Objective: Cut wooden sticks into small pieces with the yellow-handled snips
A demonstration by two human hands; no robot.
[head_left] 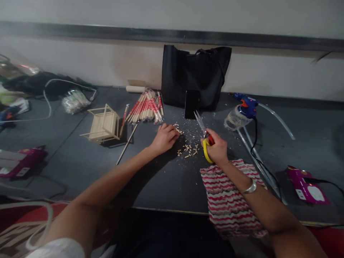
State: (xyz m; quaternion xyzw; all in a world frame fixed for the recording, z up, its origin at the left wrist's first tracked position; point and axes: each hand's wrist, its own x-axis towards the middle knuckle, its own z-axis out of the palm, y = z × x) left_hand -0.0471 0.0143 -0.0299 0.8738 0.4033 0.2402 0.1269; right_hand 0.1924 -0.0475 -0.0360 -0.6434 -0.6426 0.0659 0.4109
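Observation:
In the head view my right hand (217,147) grips a pair of scissors (206,141) with yellow and red handles. The blades are close together and point up and away, toward a dark phone (192,104). My left hand (165,138) rests low over the tabletop with curled fingers, at the edge of some short cut stick bits (177,129); whatever its fingertips hold is hidden. Between both hands lie more cut wooden bits (188,149) and pale crumbs. A small stick-built frame (103,125) stands to the left, near one loose stick (127,144).
Red-and-cream wrapped chopsticks (146,107) lie behind my left hand. A black bag (195,77) leans on the wall. At right are a blue glue gun (245,104) on a clear jar, glue sticks (254,154), a purple pack (307,186) and a striped cloth (232,197).

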